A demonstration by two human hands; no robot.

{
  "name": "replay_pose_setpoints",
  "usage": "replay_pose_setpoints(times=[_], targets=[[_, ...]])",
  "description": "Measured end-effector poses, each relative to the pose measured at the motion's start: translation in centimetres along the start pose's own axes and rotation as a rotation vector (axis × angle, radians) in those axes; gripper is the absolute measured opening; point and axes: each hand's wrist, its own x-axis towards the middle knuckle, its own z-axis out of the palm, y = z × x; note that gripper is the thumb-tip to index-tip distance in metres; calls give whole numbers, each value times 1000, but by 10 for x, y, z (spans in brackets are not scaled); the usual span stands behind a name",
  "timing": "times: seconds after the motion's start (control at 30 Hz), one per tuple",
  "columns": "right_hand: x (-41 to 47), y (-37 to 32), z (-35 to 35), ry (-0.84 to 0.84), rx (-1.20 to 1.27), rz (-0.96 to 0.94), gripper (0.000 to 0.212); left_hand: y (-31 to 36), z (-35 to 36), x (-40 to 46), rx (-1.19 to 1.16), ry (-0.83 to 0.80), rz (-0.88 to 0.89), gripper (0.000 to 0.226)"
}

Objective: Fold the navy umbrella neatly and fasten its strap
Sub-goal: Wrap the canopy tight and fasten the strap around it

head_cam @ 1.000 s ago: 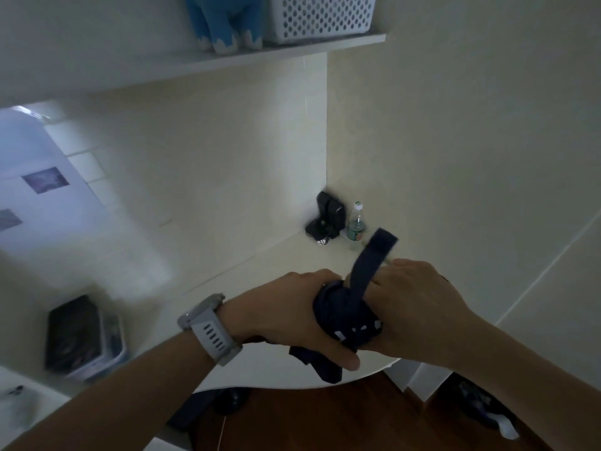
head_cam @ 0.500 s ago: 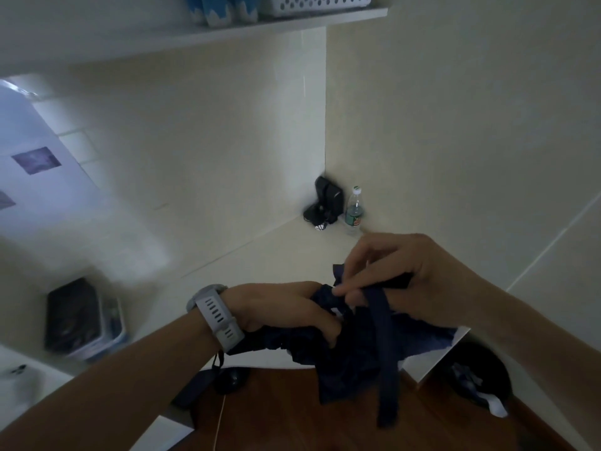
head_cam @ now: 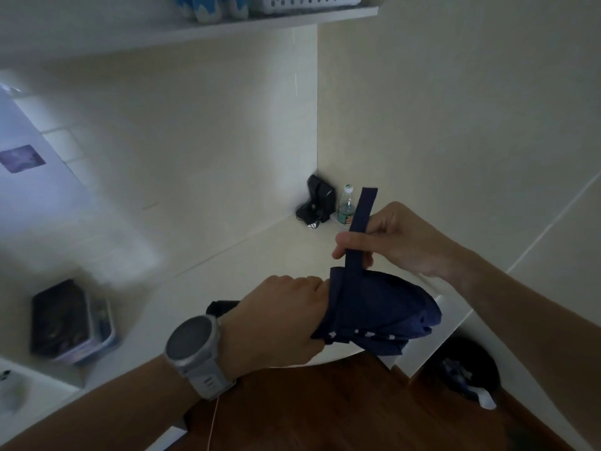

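Note:
The navy umbrella (head_cam: pixel 377 310) is bunched into a short roll above the front edge of the white desk, its white rib tips showing along the lower side. My left hand (head_cam: pixel 279 317), with a grey watch on the wrist, is wrapped around the roll's left end; the black handle (head_cam: pixel 221 308) sticks out behind it. My right hand (head_cam: pixel 393 239) pinches the navy strap (head_cam: pixel 361 222) between thumb and fingers and holds it upright above the roll, the free end pointing up.
In the far corner of the white desk (head_cam: pixel 247 255) stand a black device (head_cam: pixel 317 203) and a small water bottle (head_cam: pixel 345 206). A dark box (head_cam: pixel 70 322) lies at the left. A shelf (head_cam: pixel 227 26) runs overhead. Below are brown floor and a dark bin (head_cam: pixel 461 369).
The strap hung down below the loose canopy half a second ago; now my right hand holds it straight up. The canopy is gathered tighter into a roll in my left hand.

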Motion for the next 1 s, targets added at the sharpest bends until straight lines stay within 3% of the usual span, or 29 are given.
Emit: replay_pose_setpoints(times=[0.13,0.33,0.43,0.5,0.53,0.6,0.77,0.87,0.93,1.0], targets=[[-1,9,9,-53,40,128,27,3,-6,-2,84,219,55,34],[-2,12,22,-193,42,383,66,-2,-12,-7,447,455,40,32],[-7,11,30,-253,88,416,55,-8,1,-10,501,587,-13,30],[-9,13,40,-190,4,343,57,-8,9,-9,476,641,-86,24],[-10,15,45,-133,-78,275,59,-7,12,-8,446,620,-141,24],[-12,19,49,-25,-272,125,57,-6,15,-7,338,494,-256,48],[-24,13,47,31,-856,-178,45,-16,-26,-1,48,-78,-329,94],[-27,16,57,112,-1011,-419,35,-20,-42,16,-321,-361,-301,79],[-28,21,56,130,-931,-483,24,-18,-37,19,-458,-354,-253,53],[-33,20,49,149,-764,-481,21,-16,-27,14,-323,-284,-257,37]])
